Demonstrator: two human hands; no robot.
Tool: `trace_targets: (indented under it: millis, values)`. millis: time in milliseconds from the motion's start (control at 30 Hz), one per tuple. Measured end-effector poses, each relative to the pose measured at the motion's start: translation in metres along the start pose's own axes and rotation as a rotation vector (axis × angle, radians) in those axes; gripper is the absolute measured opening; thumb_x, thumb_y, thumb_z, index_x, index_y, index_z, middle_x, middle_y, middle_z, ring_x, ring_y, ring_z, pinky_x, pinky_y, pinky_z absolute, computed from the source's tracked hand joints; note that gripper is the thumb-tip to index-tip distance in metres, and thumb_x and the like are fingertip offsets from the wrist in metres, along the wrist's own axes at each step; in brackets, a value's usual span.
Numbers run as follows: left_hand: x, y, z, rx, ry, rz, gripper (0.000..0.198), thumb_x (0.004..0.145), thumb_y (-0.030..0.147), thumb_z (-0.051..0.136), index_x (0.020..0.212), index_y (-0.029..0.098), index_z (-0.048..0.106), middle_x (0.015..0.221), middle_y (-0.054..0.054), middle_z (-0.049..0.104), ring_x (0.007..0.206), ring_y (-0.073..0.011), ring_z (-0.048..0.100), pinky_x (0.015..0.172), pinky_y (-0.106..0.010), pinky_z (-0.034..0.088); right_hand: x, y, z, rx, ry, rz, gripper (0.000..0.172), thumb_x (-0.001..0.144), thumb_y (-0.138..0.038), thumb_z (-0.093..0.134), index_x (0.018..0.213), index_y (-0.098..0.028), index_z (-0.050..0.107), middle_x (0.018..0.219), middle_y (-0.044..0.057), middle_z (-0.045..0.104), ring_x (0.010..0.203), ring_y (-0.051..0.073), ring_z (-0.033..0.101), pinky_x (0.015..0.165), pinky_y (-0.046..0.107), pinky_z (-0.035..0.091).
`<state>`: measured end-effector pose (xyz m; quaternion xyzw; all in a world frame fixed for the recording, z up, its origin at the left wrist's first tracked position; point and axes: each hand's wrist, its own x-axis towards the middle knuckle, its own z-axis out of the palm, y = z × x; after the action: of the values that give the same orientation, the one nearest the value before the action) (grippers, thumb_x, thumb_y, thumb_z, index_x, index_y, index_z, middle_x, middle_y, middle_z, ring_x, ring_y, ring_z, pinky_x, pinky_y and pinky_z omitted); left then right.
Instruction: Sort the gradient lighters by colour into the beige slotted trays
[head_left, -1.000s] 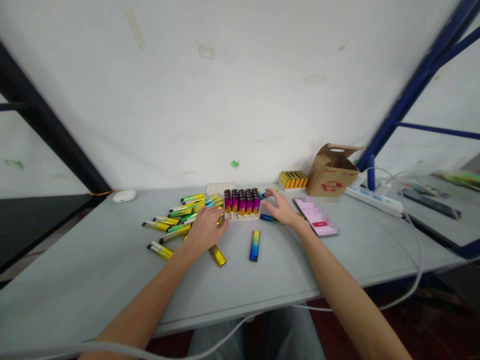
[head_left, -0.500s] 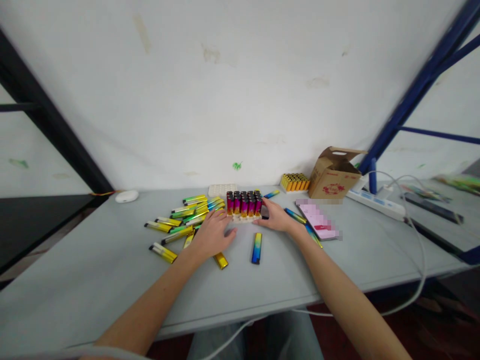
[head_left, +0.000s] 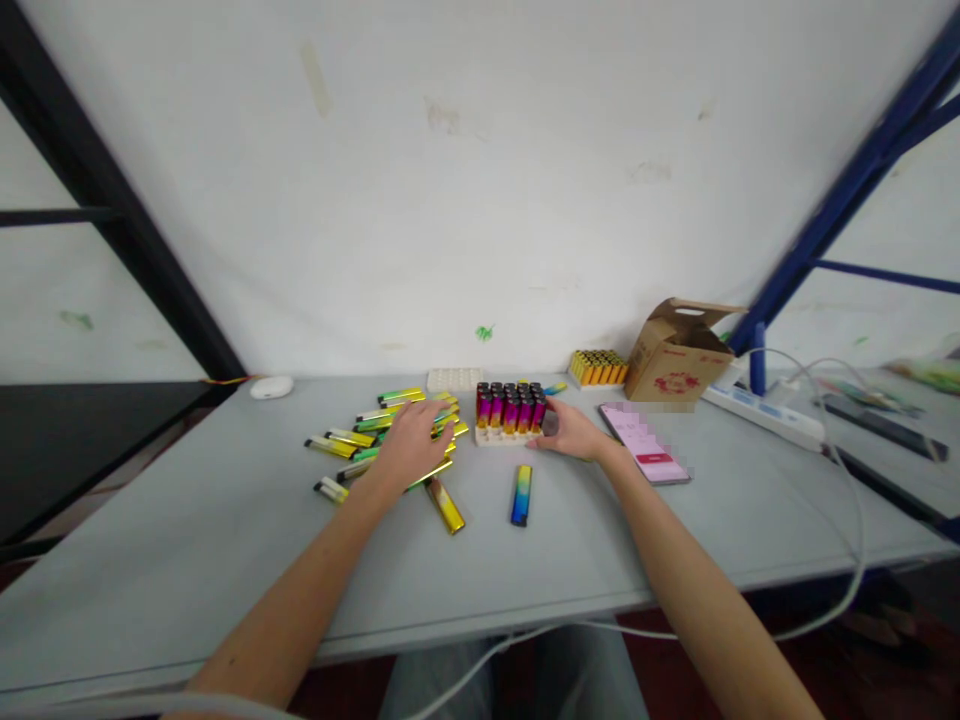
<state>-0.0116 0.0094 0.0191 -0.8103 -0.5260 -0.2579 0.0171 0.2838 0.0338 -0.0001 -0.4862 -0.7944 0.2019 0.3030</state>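
Observation:
My left hand [head_left: 409, 445] lies flat, fingers stretched out, on a loose pile of yellow and green sticks [head_left: 352, 440] spread over the grey table [head_left: 187, 540]. My right hand [head_left: 576, 437] is curled against the right side of a white tray of pink and magenta tubes with black caps [head_left: 510, 413], and seems to grip its edge. A blue and yellow stick [head_left: 521, 495] and a gold stick [head_left: 446, 506] lie alone in front of the tray, between my forearms.
A phone with a pink screen [head_left: 646, 446] lies right of my right hand. Behind it stand a cardboard box [head_left: 679, 350], a block of yellow tubes [head_left: 598, 367] and an empty white tray [head_left: 454, 379]. A power strip [head_left: 761, 410] with cables lies at right, a white oval object [head_left: 271, 387] at back left.
My left hand slid from the tray's front left corner back onto the stick pile. My right hand drew in from above the tubes to the tray's right side.

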Motion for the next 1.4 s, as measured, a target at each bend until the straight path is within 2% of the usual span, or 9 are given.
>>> trace_targets:
  millis: [200,400,600,767,933,1100,1200,1267,1400]
  values:
    - [0.002,-0.03,-0.009,0.136,-0.114,-0.153,0.032,0.089,0.033,0.044,0.111,0.02,0.064,0.128,-0.011,0.063,0.122,-0.031,0.054,0.107,-0.061,0.028,-0.001,0.0,-0.002,-0.012,-0.014,0.011,0.078,0.064,-0.043,0.081,0.13,-0.014,0.052,0.129,0.015,0.06,0.114,0.031,0.059,0.1,0.047,0.045]
    - [0.003,-0.042,-0.02,0.068,-0.154,-0.114,0.029,0.085,0.035,0.045,0.097,0.022,0.068,0.112,-0.007,0.071,0.105,-0.0249,0.064,0.095,-0.037,0.046,-0.001,0.002,-0.002,-0.035,-0.004,0.039,0.083,0.062,-0.044,0.082,0.132,-0.011,0.051,0.129,0.018,0.06,0.114,0.033,0.059,0.1,0.048,0.045]
    - [0.001,-0.05,-0.025,0.094,-0.206,-0.13,0.026,0.081,0.038,0.047,0.088,0.022,0.067,0.101,-0.007,0.072,0.094,-0.0257,0.066,0.086,-0.036,0.05,-0.002,-0.001,-0.003,-0.026,0.008,0.004,0.074,0.064,-0.039,0.081,0.128,-0.013,0.055,0.125,0.015,0.063,0.111,0.033,0.061,0.098,0.047,0.046]
    - [0.001,-0.04,-0.028,0.142,-0.235,-0.18,0.023,0.079,0.034,0.049,0.088,0.021,0.066,0.099,-0.008,0.072,0.092,-0.0258,0.067,0.083,-0.035,0.051,-0.002,-0.004,0.005,-0.05,0.018,-0.022,0.071,0.067,-0.037,0.08,0.129,-0.012,0.053,0.127,0.016,0.062,0.113,0.031,0.06,0.099,0.046,0.046]
    - [0.002,-0.027,-0.022,0.149,-0.174,-0.129,0.03,0.084,0.033,0.044,0.1,0.019,0.065,0.108,-0.01,0.07,0.1,-0.026,0.065,0.091,-0.037,0.049,0.002,0.002,0.006,-0.097,0.138,-0.011,0.081,0.062,-0.046,0.081,0.13,-0.012,0.053,0.132,0.019,0.057,0.121,0.033,0.054,0.105,0.049,0.04]
    - [-0.001,-0.019,-0.005,0.137,-0.097,-0.049,0.035,0.086,0.041,0.048,0.107,0.017,0.063,0.115,-0.013,0.067,0.111,-0.0298,0.059,0.099,-0.043,0.044,0.001,0.02,-0.027,0.041,0.445,0.106,0.048,0.085,-0.051,0.057,0.115,-0.015,0.063,0.118,0.015,0.066,0.109,0.028,0.061,0.096,0.047,0.047]
    - [-0.002,-0.013,0.0,0.117,-0.041,0.008,0.033,0.086,0.038,0.049,0.107,0.017,0.063,0.116,-0.014,0.066,0.114,-0.0304,0.057,0.102,-0.046,0.041,-0.002,0.031,-0.04,0.017,0.566,0.189,0.039,0.087,-0.048,0.052,0.103,-0.015,0.067,0.105,0.014,0.071,0.097,0.028,0.065,0.089,0.047,0.051]
    - [-0.003,-0.006,-0.001,0.091,-0.02,0.069,0.032,0.087,0.037,0.048,0.106,0.016,0.064,0.114,-0.015,0.066,0.113,-0.0305,0.057,0.102,-0.047,0.041,-0.003,0.035,-0.041,-0.028,0.557,0.2,0.034,0.087,-0.043,0.051,0.097,-0.016,0.069,0.099,0.013,0.072,0.093,0.028,0.066,0.086,0.047,0.052]
    - [-0.005,0.007,-0.001,-0.003,-0.063,0.201,0.031,0.09,0.035,0.045,0.106,0.018,0.066,0.112,-0.012,0.069,0.109,-0.0272,0.06,0.103,-0.046,0.04,-0.001,0.032,-0.03,-0.069,0.406,0.151,0.027,0.086,-0.034,0.051,0.095,-0.017,0.07,0.096,0.011,0.073,0.09,0.027,0.067,0.086,0.045,0.052]
